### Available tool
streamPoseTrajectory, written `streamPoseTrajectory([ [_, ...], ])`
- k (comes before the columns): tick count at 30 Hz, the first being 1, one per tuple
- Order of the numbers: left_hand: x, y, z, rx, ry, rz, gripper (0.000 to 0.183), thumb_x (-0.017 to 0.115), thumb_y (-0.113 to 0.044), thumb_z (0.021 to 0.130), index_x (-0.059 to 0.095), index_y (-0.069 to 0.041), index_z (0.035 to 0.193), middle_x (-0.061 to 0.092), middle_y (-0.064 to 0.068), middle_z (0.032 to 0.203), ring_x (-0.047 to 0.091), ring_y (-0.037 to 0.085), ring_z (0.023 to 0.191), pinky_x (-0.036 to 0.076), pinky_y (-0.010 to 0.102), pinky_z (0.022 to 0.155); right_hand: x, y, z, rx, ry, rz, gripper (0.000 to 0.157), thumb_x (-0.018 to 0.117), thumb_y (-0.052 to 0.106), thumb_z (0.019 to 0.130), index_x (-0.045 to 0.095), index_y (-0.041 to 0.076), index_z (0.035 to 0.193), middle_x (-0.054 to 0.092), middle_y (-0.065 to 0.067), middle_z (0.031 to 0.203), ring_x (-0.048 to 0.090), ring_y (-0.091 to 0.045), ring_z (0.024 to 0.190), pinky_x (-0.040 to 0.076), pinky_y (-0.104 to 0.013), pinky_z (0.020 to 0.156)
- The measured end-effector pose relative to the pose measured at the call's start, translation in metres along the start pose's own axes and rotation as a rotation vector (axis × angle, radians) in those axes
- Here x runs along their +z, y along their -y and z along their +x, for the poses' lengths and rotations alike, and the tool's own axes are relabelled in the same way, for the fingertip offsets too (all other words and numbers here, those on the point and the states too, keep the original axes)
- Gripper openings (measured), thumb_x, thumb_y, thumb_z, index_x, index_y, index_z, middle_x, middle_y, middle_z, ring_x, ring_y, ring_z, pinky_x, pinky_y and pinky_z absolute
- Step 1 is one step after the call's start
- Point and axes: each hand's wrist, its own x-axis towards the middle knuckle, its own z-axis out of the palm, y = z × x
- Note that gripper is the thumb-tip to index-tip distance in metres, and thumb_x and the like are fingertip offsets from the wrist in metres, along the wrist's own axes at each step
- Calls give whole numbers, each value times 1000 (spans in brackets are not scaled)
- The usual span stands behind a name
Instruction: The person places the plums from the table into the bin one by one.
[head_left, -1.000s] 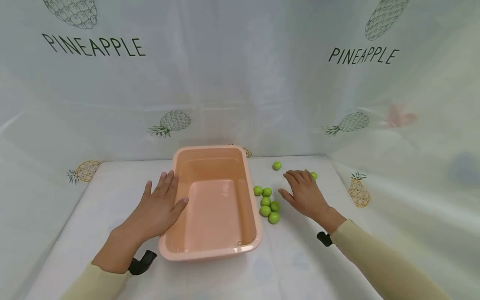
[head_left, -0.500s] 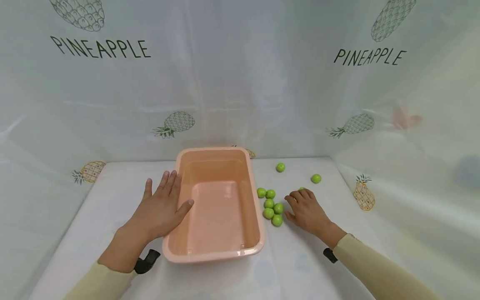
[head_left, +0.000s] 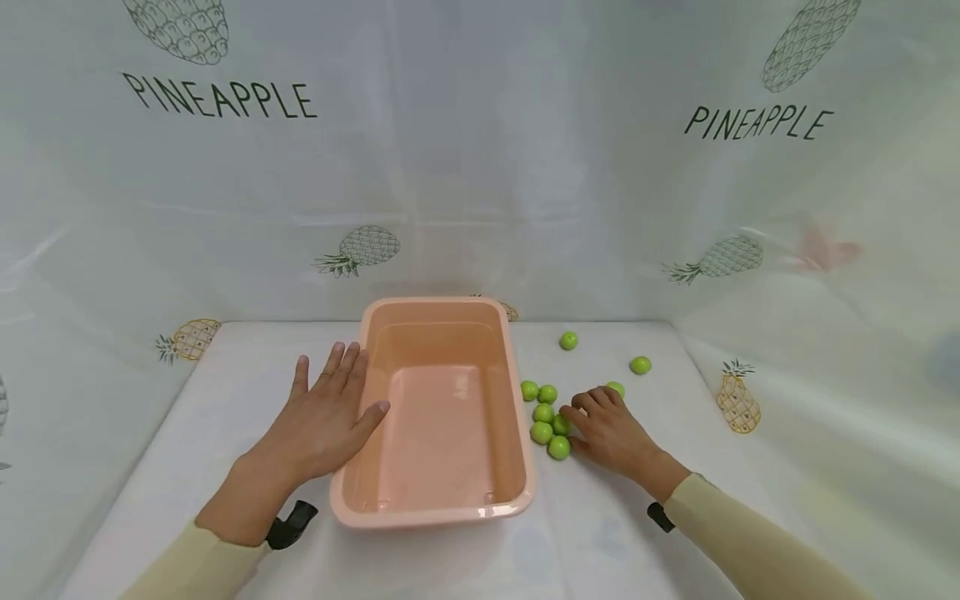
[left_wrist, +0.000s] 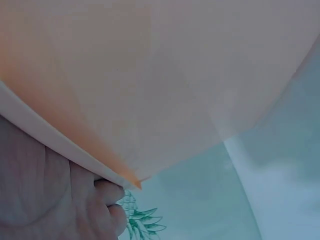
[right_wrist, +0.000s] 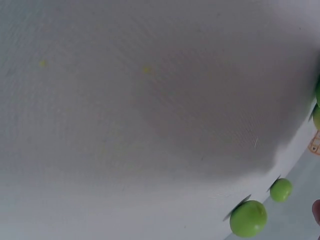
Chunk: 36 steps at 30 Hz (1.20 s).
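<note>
In the head view, my left hand [head_left: 318,425] lies with straight fingers along the left wall of a pink plastic basin [head_left: 438,442], its thumb over the rim. The left wrist view shows the palm and fingers of this hand [left_wrist: 55,195] against the basin's wall [left_wrist: 65,152]. My right hand [head_left: 618,433] reaches low over the table, fingers bent and apart. Its index finger and thumb are at a small round green fruit [head_left: 562,424] in a cluster right of the basin; the frames do not clearly show a grip.
Several like fruits lie close by, among them a near one [head_left: 558,447]. Others lie farther back: one fruit [head_left: 568,340] behind, another fruit [head_left: 641,365] to the right, and one [head_left: 616,389] beyond the right hand. A pineapple-print sheet [head_left: 480,167] hangs behind the white-covered table [head_left: 262,350].
My right hand has come down from above the table and moved left to the cluster, fingers more bent. The left hand stays at the basin; the whole view has shifted slightly.
</note>
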Motion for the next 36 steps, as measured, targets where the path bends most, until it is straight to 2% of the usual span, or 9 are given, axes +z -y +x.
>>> streamPoseTrajectory([
  [6,3,-3,0,7,-14,17,83,33,-56,112,18,7,165,14,25,174,7,44,163,-2,74,125,1,-1,-4,-18,-40,16,40,90,33,84,71,19,116,65,-4,110,59,-29,105,50,-53,99],
  [12,2,-4,0,20,-26,29,78,35,-49,113,21,8,164,16,26,173,11,46,162,3,74,125,2,-4,-6,55,-13,10,38,88,34,84,68,15,111,64,-5,112,58,-29,107,50,-52,99],
  [16,3,-6,-2,26,-17,10,75,35,-46,114,20,7,165,16,25,174,10,45,162,1,73,126,0,-9,-8,131,-30,5,34,80,36,86,65,10,103,61,-5,104,56,-29,104,50,-53,98],
  [20,6,-9,-4,17,-14,13,75,35,-46,114,20,7,165,16,25,174,11,45,162,1,74,125,-11,-17,-1,155,-103,3,34,70,38,86,62,6,97,59,-7,95,56,-31,96,49,-52,91],
  [24,6,-9,-5,9,-24,36,74,37,-44,114,21,7,164,17,26,173,12,46,162,3,75,125,-38,-24,25,125,-195,-7,36,66,40,85,61,5,93,60,-11,92,54,-34,89,47,-52,82],
  [28,2,-8,-4,9,-29,57,74,40,-43,113,22,8,164,18,27,173,13,46,162,4,75,125,-79,-21,67,104,-253,26,37,67,41,86,60,5,91,61,-12,91,52,-34,87,44,-51,78],
  [32,-2,-6,-1,10,-28,66,75,40,-44,113,23,8,164,19,27,173,14,46,162,3,75,125,-111,2,110,47,-257,105,35,70,40,87,62,7,94,61,-8,94,52,-31,89,44,-47,80],
  [36,-2,-4,1,5,-30,64,76,41,-44,112,22,9,164,19,27,172,14,46,161,3,76,124,-116,36,142,-66,-209,144,34,70,41,87,62,9,97,59,-4,94,49,-25,88,43,-41,81],
])
